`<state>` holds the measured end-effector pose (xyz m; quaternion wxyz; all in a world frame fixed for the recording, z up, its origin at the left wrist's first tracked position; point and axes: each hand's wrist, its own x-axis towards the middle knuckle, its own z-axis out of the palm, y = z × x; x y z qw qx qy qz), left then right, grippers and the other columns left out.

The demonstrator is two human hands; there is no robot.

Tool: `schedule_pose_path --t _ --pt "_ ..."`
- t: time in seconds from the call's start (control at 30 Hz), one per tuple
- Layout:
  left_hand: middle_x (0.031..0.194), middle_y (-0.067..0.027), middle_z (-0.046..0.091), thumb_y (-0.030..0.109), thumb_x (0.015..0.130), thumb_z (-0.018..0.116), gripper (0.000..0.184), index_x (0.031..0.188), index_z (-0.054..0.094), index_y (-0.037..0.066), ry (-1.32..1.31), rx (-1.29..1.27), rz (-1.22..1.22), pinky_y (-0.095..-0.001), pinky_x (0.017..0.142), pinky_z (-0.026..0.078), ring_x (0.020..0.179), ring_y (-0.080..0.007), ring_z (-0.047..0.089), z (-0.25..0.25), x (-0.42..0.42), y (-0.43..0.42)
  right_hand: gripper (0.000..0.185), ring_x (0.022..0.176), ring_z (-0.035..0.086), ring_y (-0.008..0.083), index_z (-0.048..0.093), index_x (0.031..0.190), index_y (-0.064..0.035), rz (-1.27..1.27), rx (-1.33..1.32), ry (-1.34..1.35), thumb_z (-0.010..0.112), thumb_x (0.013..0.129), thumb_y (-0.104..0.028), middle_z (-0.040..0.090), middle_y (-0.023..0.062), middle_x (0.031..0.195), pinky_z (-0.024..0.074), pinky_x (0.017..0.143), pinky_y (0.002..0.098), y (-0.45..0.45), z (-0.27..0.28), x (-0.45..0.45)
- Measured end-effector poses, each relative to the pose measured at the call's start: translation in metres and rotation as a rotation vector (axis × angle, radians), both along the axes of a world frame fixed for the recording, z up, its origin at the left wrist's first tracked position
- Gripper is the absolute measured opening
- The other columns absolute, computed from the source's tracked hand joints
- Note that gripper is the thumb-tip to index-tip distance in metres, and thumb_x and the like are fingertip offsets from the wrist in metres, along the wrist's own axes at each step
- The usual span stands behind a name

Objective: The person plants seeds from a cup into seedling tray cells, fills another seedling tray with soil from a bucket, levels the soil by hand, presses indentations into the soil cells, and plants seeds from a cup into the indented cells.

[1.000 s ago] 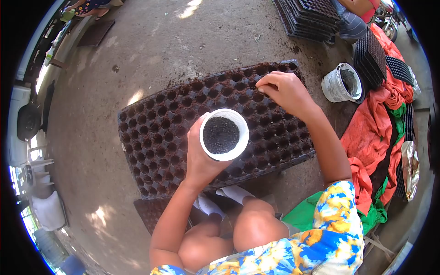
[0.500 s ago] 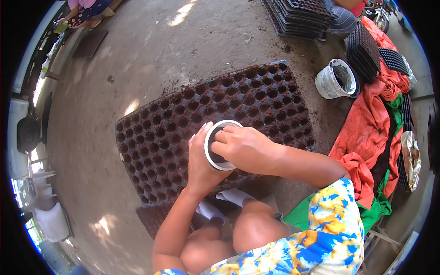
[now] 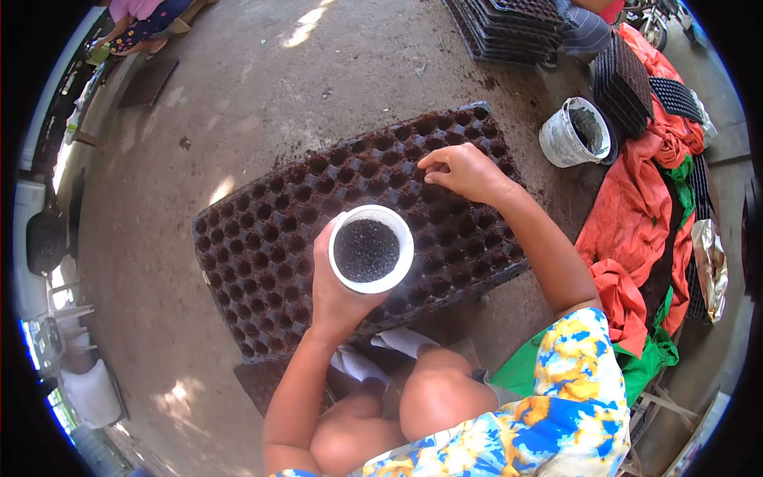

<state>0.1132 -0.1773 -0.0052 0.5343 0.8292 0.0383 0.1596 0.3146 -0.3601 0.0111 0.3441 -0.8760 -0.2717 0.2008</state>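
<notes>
My left hand (image 3: 334,290) is wrapped around a white plastic cup (image 3: 405,258), held upright above the tray's near side. Small round dark seeds (image 3: 366,250) lie inside the cup. Over the right half of a black seedling tray (image 3: 270,230), my right hand (image 3: 465,172) is closed in a pinch. Whatever is between its fingertips is too small to make out. Brown soil lines the tray's round cells, each with a hollow in it.
A dirty white bucket (image 3: 571,139) stands right of the tray. Stacked seedling trays (image 3: 509,32) rise behind, beside a seated person (image 3: 584,30). Red cloth (image 3: 628,215) and green cloth (image 3: 520,370) lie at the right. Another person (image 3: 147,20) sits far left.
My right hand has come out of the cup and moved up and right over the tray, fingers pinched. The cup's dark seeds are now uncovered. My left hand still holds the cup.
</notes>
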Motion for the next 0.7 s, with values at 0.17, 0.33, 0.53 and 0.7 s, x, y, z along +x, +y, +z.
schedule_pose_path --t 0.17,0.33,0.53,0.7 --pt "0.127 -0.0153 0.049 0.011 0.056 0.088 0.103 0.137 0.026 0.000 0.005 0.103 -0.043 -0.0365 0.102 0.039 0.118 -0.0248 0.051 0.000 0.005 -0.002 0.016 0.080 0.067 0.0244 0.069 0.091 0.0004 0.201 0.192 -0.224 0.069 0.077 -0.007 0.069 0.0133 0.086 0.0536 0.073 0.0331 0.002 0.041 -0.032" --pt "0.130 -0.0174 0.045 0.014 0.056 0.089 0.101 0.136 0.030 0.002 -0.116 0.307 -0.110 -0.0392 0.101 0.039 0.119 -0.0295 0.049 0.009 0.010 -0.016 0.016 0.085 0.065 0.0291 0.067 0.084 -0.0029 0.528 0.087 -0.540 0.066 0.068 -0.005 0.066 0.0145 0.085 0.0536 0.077 0.0374 0.033 0.029 -0.099" --pt "0.128 -0.0159 0.048 0.011 0.056 0.089 0.103 0.137 0.026 0.001 -0.016 0.111 -0.064 -0.0379 0.101 0.039 0.118 -0.0272 0.050 0.003 0.007 -0.013 0.012 0.077 0.065 0.0262 0.067 0.089 -0.0048 0.369 0.380 -0.284 0.069 0.076 -0.004 0.065 0.0114 0.084 0.0528 0.068 0.0358 0.024 0.049 -0.069" --pt "0.129 -0.0136 0.048 0.012 0.062 0.084 0.090 0.135 0.032 0.004 0.009 -0.026 0.012 -0.0390 0.104 0.034 0.115 -0.0297 0.051 -0.001 0.001 -0.003 0.011 0.082 0.067 0.0264 0.069 0.089 -0.0034 0.115 0.088 -0.142 0.066 0.079 -0.009 0.068 0.0142 0.086 0.0536 0.074 0.0350 0.000 0.030 -0.027"
